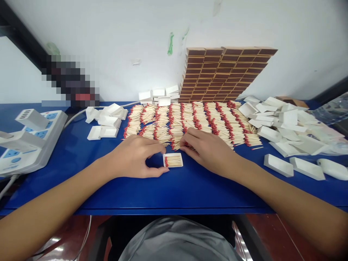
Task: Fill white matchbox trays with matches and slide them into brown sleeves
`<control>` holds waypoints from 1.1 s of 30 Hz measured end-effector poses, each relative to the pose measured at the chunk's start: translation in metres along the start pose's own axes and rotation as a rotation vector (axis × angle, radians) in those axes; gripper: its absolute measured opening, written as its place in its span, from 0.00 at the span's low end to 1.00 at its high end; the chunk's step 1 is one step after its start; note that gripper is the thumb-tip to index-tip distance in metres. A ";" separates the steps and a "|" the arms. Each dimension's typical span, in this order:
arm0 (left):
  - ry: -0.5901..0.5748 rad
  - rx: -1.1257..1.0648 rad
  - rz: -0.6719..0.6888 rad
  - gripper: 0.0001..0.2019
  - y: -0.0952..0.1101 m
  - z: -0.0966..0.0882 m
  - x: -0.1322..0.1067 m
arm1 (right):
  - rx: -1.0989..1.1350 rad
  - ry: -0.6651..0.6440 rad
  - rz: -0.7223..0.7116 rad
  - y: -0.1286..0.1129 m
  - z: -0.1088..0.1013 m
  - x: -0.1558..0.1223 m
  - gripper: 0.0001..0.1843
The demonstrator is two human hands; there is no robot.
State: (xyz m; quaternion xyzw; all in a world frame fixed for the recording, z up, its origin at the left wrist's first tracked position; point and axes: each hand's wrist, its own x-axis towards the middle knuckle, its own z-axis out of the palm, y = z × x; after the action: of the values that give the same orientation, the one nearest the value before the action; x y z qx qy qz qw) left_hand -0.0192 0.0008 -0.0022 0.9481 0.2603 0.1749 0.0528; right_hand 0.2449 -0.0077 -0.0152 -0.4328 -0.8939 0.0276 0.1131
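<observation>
Head view: the L hand (pixel 136 154) was at the left end of a small white tray (pixel 174 154), w/ thumb and index finger parted about as wide as this tray, one at each long side, and they seemed to steady it. The white tray lay flat on the blue table (pixel 141 195), just in front of the rows of matches (pixel 187 117) — some matches were inside it, red heads to the left, and they did not seem to fill it. The R hand (pixel 203 146) rested at the front edge of the rows; its fingers were bent and close together, but if they had hold of any match I could not tell, bc. the hand hid it.

So the step in hand was prob. to gather more matches for this tray. Next move, in my judgement, called for a small pinch w/ the R hand, heads facing left, then a low carry to the tray — w/o disturbing the neighbouring rows.
</observation>
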 end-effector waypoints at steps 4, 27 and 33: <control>0.002 -0.004 0.004 0.13 0.000 0.000 0.000 | -0.050 -0.039 -0.010 -0.001 0.000 0.002 0.10; 0.020 0.005 0.016 0.12 0.001 0.000 0.000 | 0.055 0.014 -0.049 -0.001 0.005 0.000 0.09; 0.015 0.003 0.017 0.12 0.001 0.001 0.000 | 0.044 0.017 -0.025 -0.001 0.004 0.000 0.08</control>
State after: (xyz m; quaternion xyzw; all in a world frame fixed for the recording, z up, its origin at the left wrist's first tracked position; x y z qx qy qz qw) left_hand -0.0180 -0.0004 -0.0031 0.9491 0.2527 0.1820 0.0481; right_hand 0.2432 -0.0081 -0.0185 -0.4194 -0.8974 0.0422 0.1305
